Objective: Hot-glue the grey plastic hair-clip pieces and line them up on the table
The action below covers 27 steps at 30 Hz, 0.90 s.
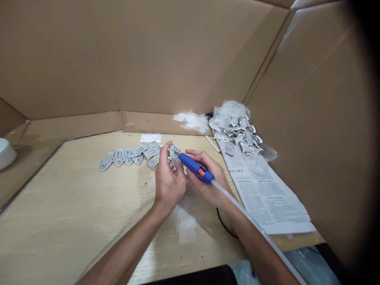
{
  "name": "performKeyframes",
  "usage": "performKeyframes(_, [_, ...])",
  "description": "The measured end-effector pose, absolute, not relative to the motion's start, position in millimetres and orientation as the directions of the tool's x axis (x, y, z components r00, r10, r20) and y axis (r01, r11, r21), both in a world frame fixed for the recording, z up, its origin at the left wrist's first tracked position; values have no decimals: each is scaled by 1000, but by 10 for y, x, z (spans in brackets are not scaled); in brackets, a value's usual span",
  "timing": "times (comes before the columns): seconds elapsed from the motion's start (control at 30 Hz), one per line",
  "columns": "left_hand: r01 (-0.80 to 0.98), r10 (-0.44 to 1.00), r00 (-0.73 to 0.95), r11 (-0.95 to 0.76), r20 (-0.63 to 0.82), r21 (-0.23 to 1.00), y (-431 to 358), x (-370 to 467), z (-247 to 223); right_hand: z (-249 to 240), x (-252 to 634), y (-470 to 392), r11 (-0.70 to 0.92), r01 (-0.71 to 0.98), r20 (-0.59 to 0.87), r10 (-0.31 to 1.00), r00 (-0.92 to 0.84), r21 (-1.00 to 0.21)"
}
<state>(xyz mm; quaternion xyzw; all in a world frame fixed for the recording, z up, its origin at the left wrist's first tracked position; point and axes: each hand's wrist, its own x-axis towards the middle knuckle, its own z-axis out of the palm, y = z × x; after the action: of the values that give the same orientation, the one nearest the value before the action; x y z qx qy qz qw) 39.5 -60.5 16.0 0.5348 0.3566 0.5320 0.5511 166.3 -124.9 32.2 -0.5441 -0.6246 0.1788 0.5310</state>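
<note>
My left hand (170, 184) pinches a small grey slotted piece with a rounded end (174, 155) upright above the table. In my right hand (209, 170) is a blue pen-shaped glue gun (196, 167) with an orange part inside. Its tip points at the grey piece; whether they touch I cannot tell. A long translucent glue stick (246, 213) runs out of its back along my right forearm. Beyond my left hand, several like grey pieces (129, 154) lie overlapping in a row on the wooden table (74, 206).
More such pieces (246, 136) are heaped with a clear plastic bag (231, 113) on newspaper (270, 202) at the right. White fluffy material (192, 120) and a paper label (150, 137) lie at the back. Cardboard walls (154, 59) enclose the table. A dark cord (224, 225) passes under my right arm.
</note>
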Motion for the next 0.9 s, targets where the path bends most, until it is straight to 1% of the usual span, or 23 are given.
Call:
performKeyframes(0.13, [-184, 963, 184, -161, 195, 970, -568, 411, 169, 312, 1662, -1249, 363, 668, 571, 813, 113, -650])
performKeyframes(0.23, [-211, 974, 203, -53, 97, 976, -530, 424, 202, 330, 1674, -1253, 368, 728, 661, 735, 153, -578])
performKeyframes(0.3, [-271, 974, 226, 31, 32, 962, -517, 432, 225, 347, 1685, -1254, 348, 726, 691, 684, 236, -593])
performKeyframes(0.37, [-327, 966, 258, 84, 3, 941, -514, 437, 244, 356, 1699, -1249, 295, 661, 641, 673, 369, -690])
performKeyframes(0.43, [-359, 960, 280, 114, -9, 926, -511, 437, 262, 354, 1718, -1239, 243, 535, 525, 706, 475, -809])
performKeyframes(0.53, [-384, 959, 284, 141, -29, 912, -490, 423, 289, 355, 1745, -1224, 195, 351, 363, 776, 515, -916])
performKeyframes(0.63, [-396, 961, 274, 152, -42, 905, -450, 402, 312, 386, 1764, -1210, 178, 193, 255, 816, 519, -965])
performKeyframes(0.73, [-383, 963, 267, 142, -38, 913, -417, 377, 328, 422, 1790, -1196, 199, 72, 207, 834, 511, -977])
performKeyframes(0.9, [-312, 971, 238, 43, 34, 949, -393, 328, 342, 387, 1889, -1185, 222, 16, 207, 876, 436, -975])
